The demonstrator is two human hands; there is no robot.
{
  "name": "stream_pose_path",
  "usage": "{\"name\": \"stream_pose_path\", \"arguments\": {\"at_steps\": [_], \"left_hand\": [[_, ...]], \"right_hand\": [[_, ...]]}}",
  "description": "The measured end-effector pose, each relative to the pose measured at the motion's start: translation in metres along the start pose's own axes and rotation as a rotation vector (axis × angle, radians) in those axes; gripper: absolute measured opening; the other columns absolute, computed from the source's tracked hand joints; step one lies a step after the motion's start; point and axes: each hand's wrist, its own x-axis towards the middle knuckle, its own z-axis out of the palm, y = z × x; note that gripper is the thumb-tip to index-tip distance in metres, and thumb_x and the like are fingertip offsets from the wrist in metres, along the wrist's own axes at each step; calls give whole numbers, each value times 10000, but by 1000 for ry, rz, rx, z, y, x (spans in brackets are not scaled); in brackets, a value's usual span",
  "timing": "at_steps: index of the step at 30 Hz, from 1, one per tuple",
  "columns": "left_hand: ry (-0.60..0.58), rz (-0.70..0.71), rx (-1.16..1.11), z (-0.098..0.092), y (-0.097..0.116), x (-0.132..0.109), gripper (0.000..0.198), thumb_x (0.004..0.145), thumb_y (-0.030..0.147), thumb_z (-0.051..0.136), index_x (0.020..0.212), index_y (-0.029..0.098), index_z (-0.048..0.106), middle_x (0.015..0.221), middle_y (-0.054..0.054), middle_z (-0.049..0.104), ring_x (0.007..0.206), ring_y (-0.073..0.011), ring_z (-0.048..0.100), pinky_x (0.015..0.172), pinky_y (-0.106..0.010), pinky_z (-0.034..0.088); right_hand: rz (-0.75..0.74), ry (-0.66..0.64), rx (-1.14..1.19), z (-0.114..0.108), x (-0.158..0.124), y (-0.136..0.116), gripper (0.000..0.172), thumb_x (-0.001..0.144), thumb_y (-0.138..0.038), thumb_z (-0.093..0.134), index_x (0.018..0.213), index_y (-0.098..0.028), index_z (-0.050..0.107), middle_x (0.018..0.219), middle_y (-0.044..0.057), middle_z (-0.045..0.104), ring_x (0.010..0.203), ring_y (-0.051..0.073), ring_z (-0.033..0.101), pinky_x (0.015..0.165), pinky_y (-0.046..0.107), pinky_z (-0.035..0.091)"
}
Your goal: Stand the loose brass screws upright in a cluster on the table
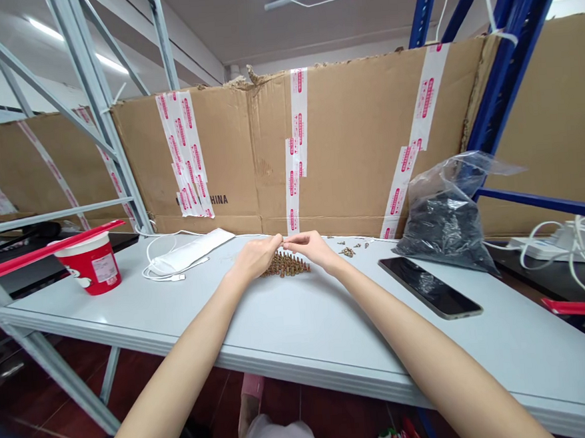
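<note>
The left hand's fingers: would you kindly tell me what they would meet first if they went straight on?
Most likely the right hand, whose fingers nearly meet them above the screws; depth is unclear.

Grey shelving (97, 106), blue racking (514, 57), taped cardboard panels (357, 141), dark red floor (50, 409), ceiling lights (77, 44)

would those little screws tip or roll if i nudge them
The small brass-coloured screws look packed in a tight cluster, so a nudge would probably topple several together. Being narrow and round, they'd likely roll on the smooth white table. Loose screws lying apart suggest they scatter easily.
</note>
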Motion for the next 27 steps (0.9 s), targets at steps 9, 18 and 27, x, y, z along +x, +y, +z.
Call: {"name": "stream_pose_path", "arguments": {"at_steps": [9, 18, 27], "left_hand": [[55, -119, -180, 2, 1, 3, 327, 922, 366, 177, 846, 197, 446, 690, -12, 563, 622, -151, 540, 564, -231, 315], [29, -169, -630, 8, 3, 9, 403, 901, 411, 205, 679, 176, 444, 569, 26, 476, 552, -113, 448, 572, -221, 342], [-2, -64, -327, 0, 1, 1, 250, 907, 337, 238, 959, 223, 454, 774, -15, 614, 695, -167, 579, 591, -238, 356]], "right_hand": [[-418, 151, -717, 5, -5, -6, 187, 793, -260, 498, 826, -172, 660, 822, 55, 645, 686, 146, 533, 753, 303, 354], [-655, 125, -1188, -1, -7, 5, 202, 866, -185, 382, 856, -151, 581, 786, 73, 602, 782, 172, 527, 874, 341, 260], [-520, 88, -969, 1, -8, 5, 121, 841, -225, 467, 850, -167, 572, 814, 48, 621, 759, 151, 545, 738, 283, 285]]}}
